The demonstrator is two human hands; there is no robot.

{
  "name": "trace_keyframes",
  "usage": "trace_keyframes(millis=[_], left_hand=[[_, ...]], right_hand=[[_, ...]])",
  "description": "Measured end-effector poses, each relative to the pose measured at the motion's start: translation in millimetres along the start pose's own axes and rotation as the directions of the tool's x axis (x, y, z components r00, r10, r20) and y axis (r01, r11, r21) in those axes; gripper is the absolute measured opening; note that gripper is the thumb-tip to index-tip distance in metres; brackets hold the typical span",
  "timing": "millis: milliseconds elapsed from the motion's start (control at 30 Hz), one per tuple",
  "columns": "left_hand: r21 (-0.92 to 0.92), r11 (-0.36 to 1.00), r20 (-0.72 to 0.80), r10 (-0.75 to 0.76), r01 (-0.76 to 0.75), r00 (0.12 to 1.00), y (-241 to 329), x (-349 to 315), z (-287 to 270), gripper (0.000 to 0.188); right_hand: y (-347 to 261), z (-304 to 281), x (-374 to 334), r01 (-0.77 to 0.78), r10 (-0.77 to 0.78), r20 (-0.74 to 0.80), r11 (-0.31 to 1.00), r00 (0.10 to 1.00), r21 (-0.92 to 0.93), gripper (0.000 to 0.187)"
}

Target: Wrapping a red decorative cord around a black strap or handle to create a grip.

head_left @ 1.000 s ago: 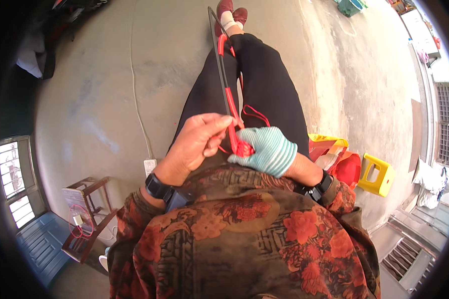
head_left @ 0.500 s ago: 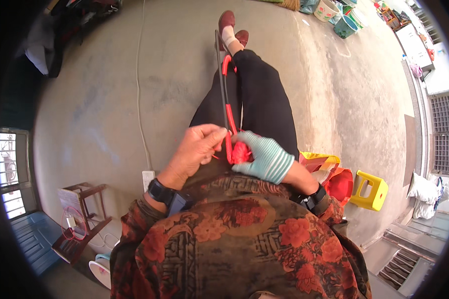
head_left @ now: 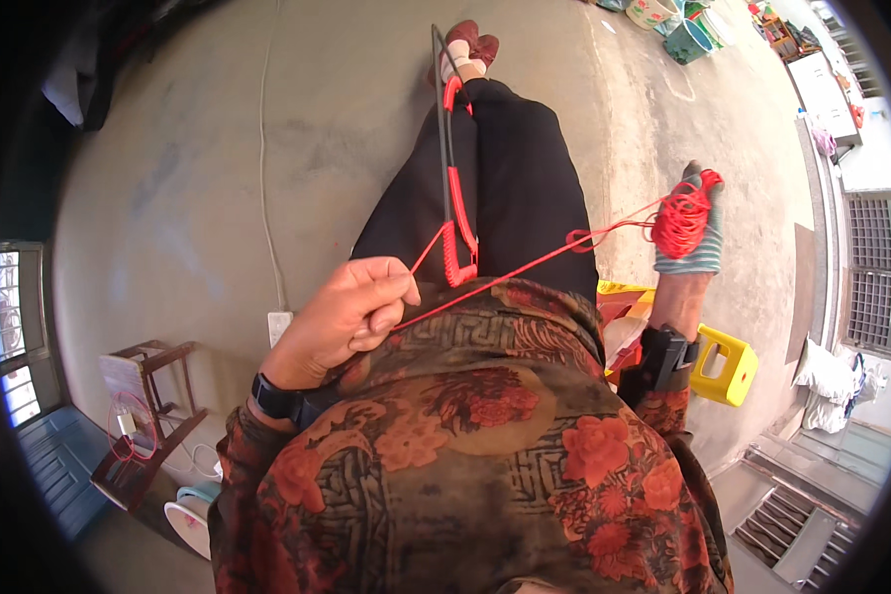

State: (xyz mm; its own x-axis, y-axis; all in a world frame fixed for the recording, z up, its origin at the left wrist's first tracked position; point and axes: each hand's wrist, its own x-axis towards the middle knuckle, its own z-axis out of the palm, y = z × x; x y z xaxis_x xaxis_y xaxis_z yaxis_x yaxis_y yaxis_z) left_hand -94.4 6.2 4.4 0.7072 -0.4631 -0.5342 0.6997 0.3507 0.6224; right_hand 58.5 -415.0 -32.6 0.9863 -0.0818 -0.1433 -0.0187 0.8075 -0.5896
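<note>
A dark, narrow frame (head_left: 444, 139) lies along my legs, parts of it wrapped in red cord. Its near corner, with tight red wrapping (head_left: 454, 259), rests at my lap. My bare left hand (head_left: 351, 312) is closed, pinching the red cord (head_left: 423, 251) a little left of that corner. From this hand the cord runs up to the wrapping and also across my lap to the right. Out to the right, my right hand (head_left: 698, 226), in a striped grey-green glove, grips a bundle of red cord (head_left: 680, 220). A small loop hangs in the stretched line (head_left: 525, 267).
A yellow plastic stool (head_left: 725, 366) and a red and yellow bag (head_left: 624, 317) are beside my right forearm. A wooden stool (head_left: 148, 396) stands at the left. A white cable (head_left: 264, 178) runs along the floor. Several buckets (head_left: 687, 42) are at the far right.
My right hand has swung from the frame out to the right with the cord bundle, drawing cord across my lap. My left hand has moved slightly left and nearer, away from the frame.
</note>
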Motion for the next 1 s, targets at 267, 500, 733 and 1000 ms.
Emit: trace_keyframes(millis=[267,500,733,1000], left_hand=[[-0.151,0.783,-0.013,0.609,-0.603,0.793,21,26,9,0.033],[0.206,0.926,0.004,0.323,-0.317,0.946,9,67,-5,0.037],[0.357,0.921,-0.056,0.191,-0.159,0.980,-5,71,-4,0.038],[0.102,0.967,-0.139,0.246,-0.233,0.959,-11,76,-15,0.032]], right_hand=[[60,41,-46,-0.242,0.349,0.171,0.860,0.921,-0.449,0.031],[95,86,-74,0.511,0.399,0.387,-0.276,0.832,-0.814,0.042],[120,98,-51,0.516,0.586,0.344,-0.152,0.734,-0.843,0.050],[153,100,-45,0.014,0.629,0.278,0.391,0.726,-0.920,0.039]])
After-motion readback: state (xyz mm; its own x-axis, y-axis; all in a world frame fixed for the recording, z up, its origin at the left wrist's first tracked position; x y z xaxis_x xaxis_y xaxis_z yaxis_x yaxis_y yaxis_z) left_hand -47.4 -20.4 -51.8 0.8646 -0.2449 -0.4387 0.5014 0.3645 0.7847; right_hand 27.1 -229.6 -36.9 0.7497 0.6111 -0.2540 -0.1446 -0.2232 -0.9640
